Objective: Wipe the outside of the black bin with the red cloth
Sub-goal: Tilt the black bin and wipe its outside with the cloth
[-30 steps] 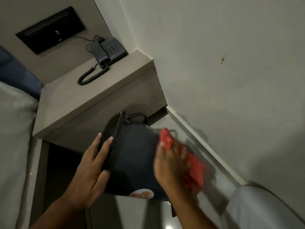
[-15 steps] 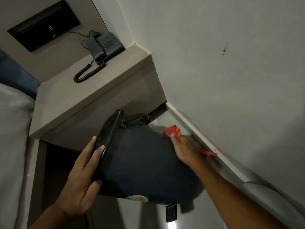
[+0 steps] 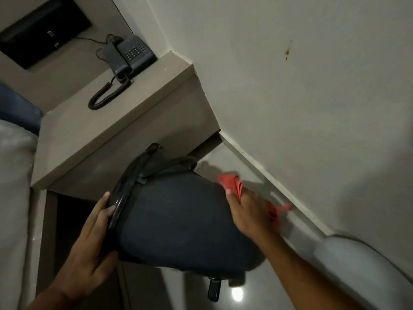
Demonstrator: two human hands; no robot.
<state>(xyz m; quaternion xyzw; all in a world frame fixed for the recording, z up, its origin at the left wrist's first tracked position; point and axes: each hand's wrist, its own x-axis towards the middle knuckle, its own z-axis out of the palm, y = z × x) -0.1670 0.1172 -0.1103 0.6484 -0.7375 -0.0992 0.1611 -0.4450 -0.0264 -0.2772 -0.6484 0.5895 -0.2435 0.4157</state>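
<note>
The black bin [image 3: 178,220] is held tilted on its side above the floor, its open rim toward the left and its foot pedal hanging at the bottom. My left hand [image 3: 93,249] grips the rim and lid edge on the left. My right hand [image 3: 250,211] presses the red cloth [image 3: 233,184] against the bin's far right side, near the wall. Part of the cloth sticks out above my thumb and another bit trails toward the skirting board.
A grey bedside shelf [image 3: 111,121] with a dark telephone [image 3: 131,54] juts out just behind the bin. The white wall [image 3: 312,97] and skirting run close on the right. A bed edge [image 3: 13,186] lies left, a pale rounded object [image 3: 368,265] at lower right.
My right hand has swept the cloth from the bin's near side round to its far right side by the wall. The bin has tipped further, and my left hand has kept its hold.
</note>
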